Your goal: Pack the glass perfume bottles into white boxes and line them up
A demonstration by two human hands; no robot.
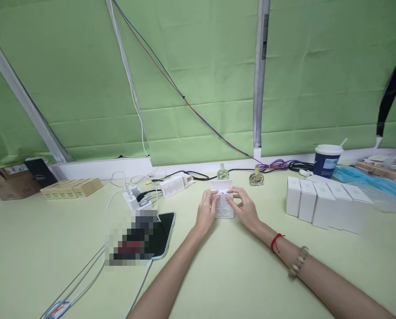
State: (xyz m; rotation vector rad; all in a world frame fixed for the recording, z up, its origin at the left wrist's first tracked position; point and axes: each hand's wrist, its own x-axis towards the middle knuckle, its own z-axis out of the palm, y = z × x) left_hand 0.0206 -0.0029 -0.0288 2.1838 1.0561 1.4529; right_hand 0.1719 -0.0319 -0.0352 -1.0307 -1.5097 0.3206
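Note:
Between my two hands lies a small white box with fine print on its face and its top flap raised. My left hand grips the box's left side, thumb on the printed face. On the other side, my right hand holds the upper right edge with thumb and fingers. What is inside the box cannot be seen. Just beyond it stand two small glass bottles with gold-coloured tops, one bottle behind the box and another bottle a little to the right.
Several white boxes stand in a row at right, before a blue paper cup. Left of my hands are an open white box, a power strip with cables, and a phone. Yellowish boxes sit farther left.

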